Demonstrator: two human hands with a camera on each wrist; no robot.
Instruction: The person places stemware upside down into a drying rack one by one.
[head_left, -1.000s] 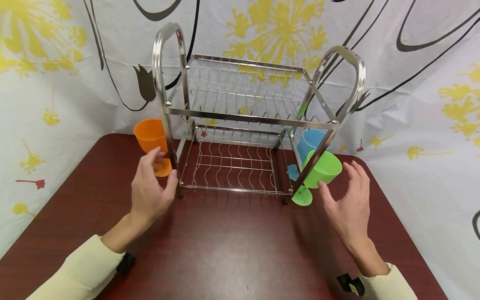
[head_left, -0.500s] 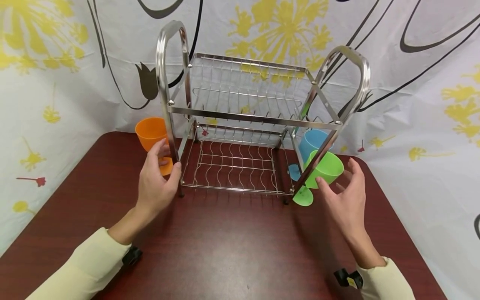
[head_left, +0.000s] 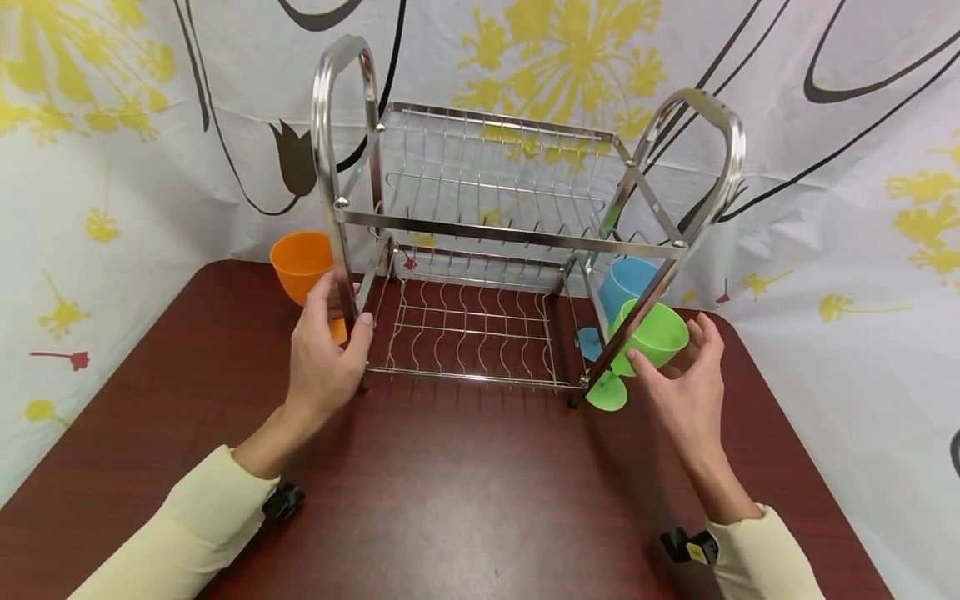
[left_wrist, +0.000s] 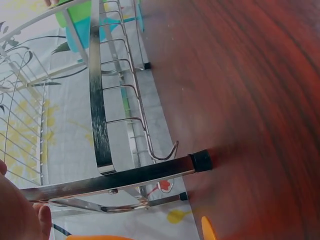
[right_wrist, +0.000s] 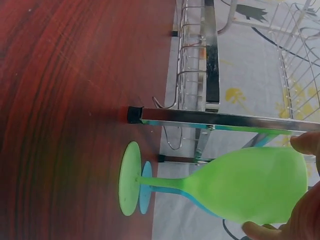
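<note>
Over the last second both hands have closed in on the things beside them. The left hand (head_left: 324,360) has its thumb and fingers on either side of the left front post (head_left: 341,254) of the rack (head_left: 510,233), a wide gap between them and no clear hold, the orange goblet (head_left: 302,265) just beyond. The right hand (head_left: 690,400) is partly open, straddling the bowl of the green goblet (head_left: 652,336); whether it presses there, I cannot tell. That goblet stands upright on the surface (head_left: 480,475) at the rack's right side, the blue goblet (head_left: 624,283) behind it. Nothing but the hands seems displaced, so the work looks poised at taking hold.
</note>
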